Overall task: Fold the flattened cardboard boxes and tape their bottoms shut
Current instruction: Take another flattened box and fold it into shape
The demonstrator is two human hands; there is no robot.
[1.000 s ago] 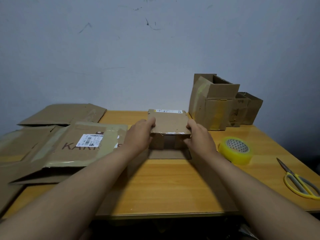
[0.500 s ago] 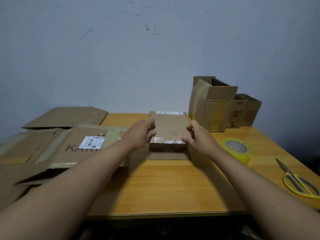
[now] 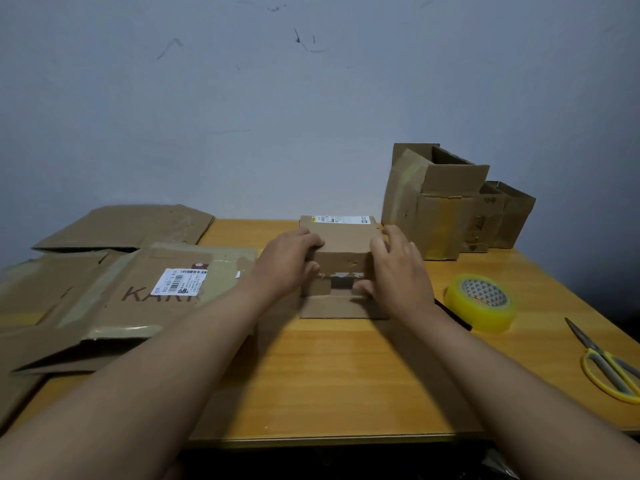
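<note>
Cardboard small box point(image 3: 341, 251) at the table's point(image 3: 311, 375) far middle: I grip its left side with my left hand point(image 3: 289, 263) and its right side with my right hand point(image 3: 394, 271), fingers curled over both edges. Tape roll point(image 3: 481, 303) just right of the box, scissors point(image 3: 604, 362) further right; flattened boxes point(image 3: 131, 289) lie left.

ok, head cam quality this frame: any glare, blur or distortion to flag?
Head view: dim, bluish light; soft glare on the wooden table beyond the tape roll, and shine on the roll itself. Wide-angle stretch swells both forearms at the bottom corners. Left hand and right hand on the small box look sharp enough; the label text is unreadable.
</note>
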